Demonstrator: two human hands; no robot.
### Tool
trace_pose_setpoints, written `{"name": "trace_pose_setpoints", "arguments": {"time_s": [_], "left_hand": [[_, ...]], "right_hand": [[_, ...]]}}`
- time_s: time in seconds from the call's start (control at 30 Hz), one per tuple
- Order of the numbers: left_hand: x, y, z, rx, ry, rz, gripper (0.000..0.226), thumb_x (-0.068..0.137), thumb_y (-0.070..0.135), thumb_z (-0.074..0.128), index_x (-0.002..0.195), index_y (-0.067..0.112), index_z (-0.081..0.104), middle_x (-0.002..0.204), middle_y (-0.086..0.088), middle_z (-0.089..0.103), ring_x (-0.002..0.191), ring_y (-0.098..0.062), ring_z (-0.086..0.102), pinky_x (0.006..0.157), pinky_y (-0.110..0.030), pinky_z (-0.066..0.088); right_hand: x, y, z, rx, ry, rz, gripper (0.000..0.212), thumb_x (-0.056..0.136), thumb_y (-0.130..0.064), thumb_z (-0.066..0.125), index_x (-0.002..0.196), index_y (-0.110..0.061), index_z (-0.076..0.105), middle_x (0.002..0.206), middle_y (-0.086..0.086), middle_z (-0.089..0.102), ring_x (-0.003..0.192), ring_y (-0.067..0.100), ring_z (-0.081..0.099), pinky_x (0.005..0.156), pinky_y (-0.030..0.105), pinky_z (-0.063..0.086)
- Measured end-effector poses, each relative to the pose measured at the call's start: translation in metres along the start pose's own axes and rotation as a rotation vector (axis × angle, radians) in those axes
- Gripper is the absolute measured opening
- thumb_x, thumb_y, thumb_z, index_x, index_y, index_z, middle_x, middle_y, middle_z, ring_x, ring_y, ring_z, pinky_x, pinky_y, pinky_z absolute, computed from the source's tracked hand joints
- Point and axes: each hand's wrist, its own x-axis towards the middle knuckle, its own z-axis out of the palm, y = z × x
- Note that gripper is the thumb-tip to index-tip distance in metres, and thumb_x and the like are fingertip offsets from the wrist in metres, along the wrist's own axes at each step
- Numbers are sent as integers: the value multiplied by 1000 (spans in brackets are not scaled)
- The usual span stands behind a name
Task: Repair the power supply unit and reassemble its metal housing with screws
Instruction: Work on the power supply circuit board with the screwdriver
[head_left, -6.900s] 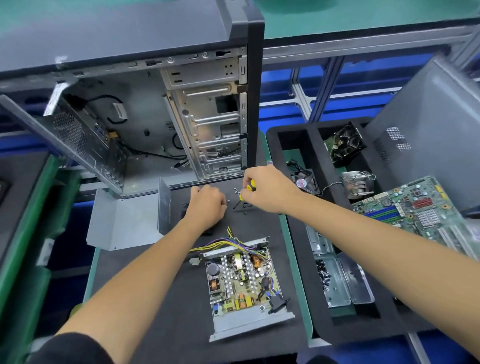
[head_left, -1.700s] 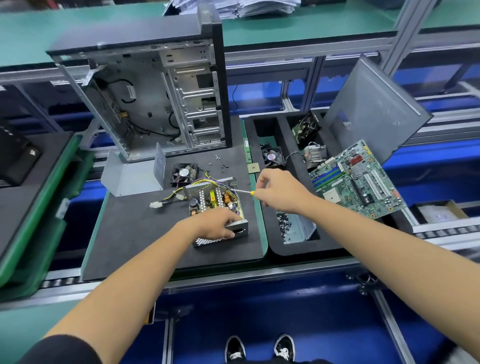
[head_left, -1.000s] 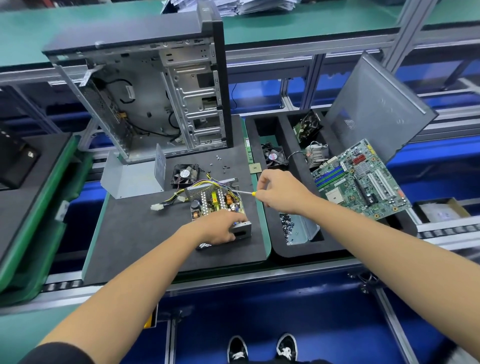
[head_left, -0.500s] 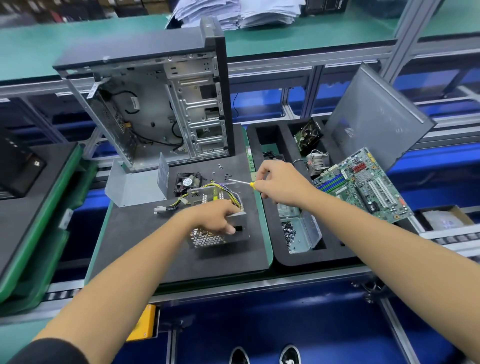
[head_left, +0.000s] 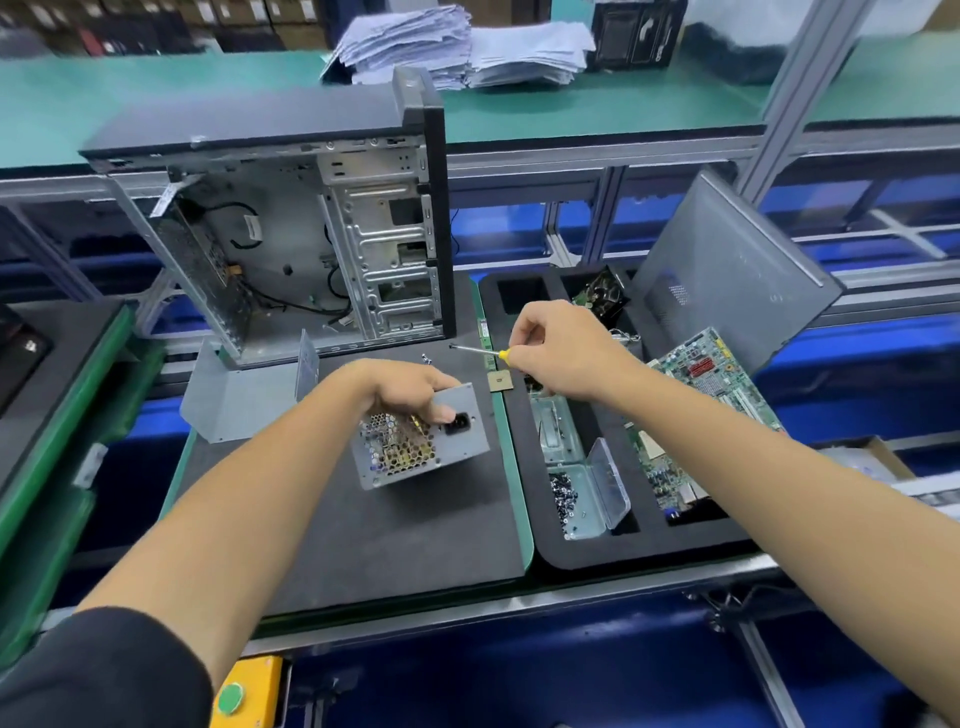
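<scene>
The left hand (head_left: 410, 392) gripped the power supply unit (head_left: 422, 441) from above, tipping its vented rear face up, probably for inspection. The right hand (head_left: 558, 351) pinched a yellow-handled screwdriver (head_left: 480, 351), tip poised beyond the unit near loose screws (head_left: 427, 357).

Grey power supply (head_left: 423, 439), honeycomb grille; screwdriver (head_left: 480, 352) handle seemingly yellow.
</scene>
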Motion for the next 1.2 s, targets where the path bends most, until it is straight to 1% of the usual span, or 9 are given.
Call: {"name": "trace_pose_setpoints", "arguments": {"time_s": [0.07, 0.17, 0.23, 0.33, 0.47, 0.63, 0.8, 1.0, 1.2], "left_hand": [[1, -1, -9, -36, -16, -6, 25, 96, 2, 49, 108, 21, 61, 102, -4, 65, 89, -17, 64, 70, -30, 54], [6, 0, -22, -116, -12, -49, 30, 95, 0, 50, 108, 24, 63, 100, -4, 66, 85, -18, 64, 58, -27, 53], [9, 1, -28, -113, -24, -69, 32, 95, 2, 50, 110, 27, 63, 100, -4, 68, 87, -20, 63, 59, -27, 50], [13, -1, -35, -136, -35, -75, 30, 96, 4, 50, 109, 27, 64, 100, -5, 69, 88, -20, 64, 64, -29, 51], [15, -2, -38, -180, -19, -81, 28, 96, 2, 50, 102, 25, 66, 88, -2, 70, 76, -16, 65, 59, -25, 52], [16, 1, -38, -179, 12, -85, 26, 97, 2, 48, 100, 22, 64, 82, -1, 66, 59, -8, 59, 42, -14, 41], [17, 1, -37, -226, 19, -98, 24, 96, 0, 48, 97, 17, 64, 72, 2, 69, 55, -8, 62, 43, -15, 44], [16, 2, -36, -229, 29, -97, 25, 96, 0, 48, 96, 18, 65, 74, 0, 68, 53, -8, 61, 42, -14, 42], [16, 3, -36, -223, 26, -99, 24, 96, 0, 47, 95, 17, 64, 66, 3, 69, 48, -7, 60, 39, -12, 40]], "right_hand": [[3, -1, -5, -24, 13, -3, 7, 82, -22, 62, 81, -15, 62, 73, -8, 60, 52, 8, 55, 50, 22, 40], [6, -4, -11, -73, 9, -15, 5, 80, -21, 63, 79, -16, 63, 72, -7, 63, 51, 8, 55, 50, 21, 42], [8, -6, -14, -120, -20, -20, 4, 79, -19, 63, 77, -16, 64, 70, -6, 65, 53, 8, 56, 53, 22, 46], [10, -8, -13, -209, -87, -13, 5, 77, -19, 64, 76, -15, 66, 73, -4, 66, 68, 12, 61, 62, 26, 52], [14, -12, -7, -268, -155, -13, 6, 78, -21, 65, 75, -15, 65, 78, 0, 66, 74, 18, 63, 64, 30, 54], [21, -17, -1, -345, -152, -9, 13, 77, -19, 64, 82, -8, 65, 83, 8, 67, 70, 22, 62, 65, 34, 54], [24, -18, 4, -380, -134, 7, 20, 74, -17, 62, 89, -3, 65, 86, 12, 67, 64, 22, 51, 61, 33, 51], [26, -17, 9, -423, -139, -2, 15, 77, -19, 62, 87, -8, 61, 85, 8, 64, 74, 26, 64, 63, 34, 54], [25, -16, 14, -449, -143, -23, 10, 78, -18, 59, 84, -11, 57, 87, 5, 59, 72, 23, 58, 59, 30, 49]]}}
